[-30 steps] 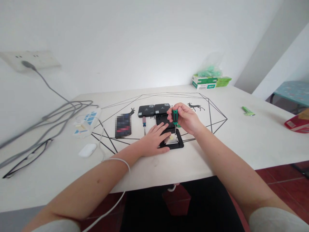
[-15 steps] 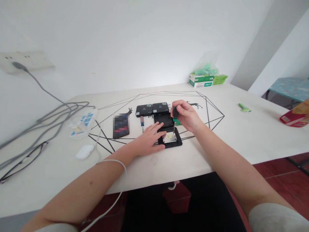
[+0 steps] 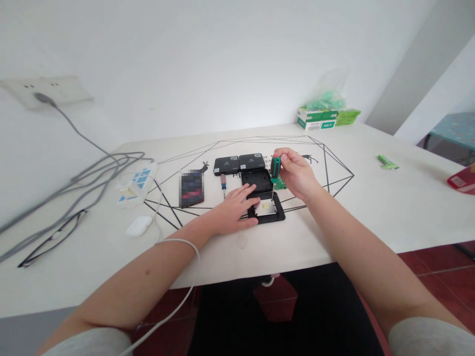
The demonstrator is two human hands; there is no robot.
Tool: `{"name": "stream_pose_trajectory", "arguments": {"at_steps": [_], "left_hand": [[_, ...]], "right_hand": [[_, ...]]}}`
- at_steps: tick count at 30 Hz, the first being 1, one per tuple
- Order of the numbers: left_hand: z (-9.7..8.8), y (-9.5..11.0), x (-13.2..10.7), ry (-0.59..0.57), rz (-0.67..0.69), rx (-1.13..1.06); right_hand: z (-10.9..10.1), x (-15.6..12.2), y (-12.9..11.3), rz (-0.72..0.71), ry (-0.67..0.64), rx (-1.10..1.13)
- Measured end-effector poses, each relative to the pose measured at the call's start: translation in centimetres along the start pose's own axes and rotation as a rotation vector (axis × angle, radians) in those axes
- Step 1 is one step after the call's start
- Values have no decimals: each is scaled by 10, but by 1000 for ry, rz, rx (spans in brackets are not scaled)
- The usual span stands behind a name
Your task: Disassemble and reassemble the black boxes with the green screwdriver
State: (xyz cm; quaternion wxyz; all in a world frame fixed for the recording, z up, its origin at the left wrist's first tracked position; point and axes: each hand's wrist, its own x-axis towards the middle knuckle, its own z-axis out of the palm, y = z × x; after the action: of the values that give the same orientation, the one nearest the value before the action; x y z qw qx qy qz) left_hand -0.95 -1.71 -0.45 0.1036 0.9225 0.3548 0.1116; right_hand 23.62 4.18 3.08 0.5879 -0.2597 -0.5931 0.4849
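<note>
My right hand (image 3: 297, 173) grips a green-handled screwdriver (image 3: 275, 169) upright, its tip down on an opened black device (image 3: 267, 210) with a metal plate inside. My left hand (image 3: 235, 210) lies flat, fingers spread, on the left edge of that device. Behind it sits a black cover (image 3: 257, 181), and further back two small black boxes (image 3: 239, 163) lie side by side. A blue-handled screwdriver (image 3: 223, 184) lies on the white table (image 3: 371, 207) just left of the cover. A small green circuit board (image 3: 281, 184) shows under my right hand.
A dark phone (image 3: 191, 188) lies left of the tools. A white power strip (image 3: 136, 184) with grey cables, a white case (image 3: 139, 226) and glasses (image 3: 48, 238) are at the left. Green boxes (image 3: 321, 119) stand at the back, a green lighter (image 3: 387, 162) to the right.
My right hand has raised and straightened the green screwdriver over the device. My left hand stays on the device's edge. The view has shifted slightly.
</note>
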Motion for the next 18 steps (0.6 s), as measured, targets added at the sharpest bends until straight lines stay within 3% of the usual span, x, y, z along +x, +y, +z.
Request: {"name": "stream_pose_trajectory", "arguments": {"at_steps": [8,14,18], "left_hand": [[1,-1,0,-22,0,36],[4,-3,-1,-8,1,2],[4,-3,-1,-6,2,-2]], "right_hand": [[-1,2,5,-88,168,-71],[0,1,6,-238,201,-201],[-3,2,9,-230,189,-145]]}}
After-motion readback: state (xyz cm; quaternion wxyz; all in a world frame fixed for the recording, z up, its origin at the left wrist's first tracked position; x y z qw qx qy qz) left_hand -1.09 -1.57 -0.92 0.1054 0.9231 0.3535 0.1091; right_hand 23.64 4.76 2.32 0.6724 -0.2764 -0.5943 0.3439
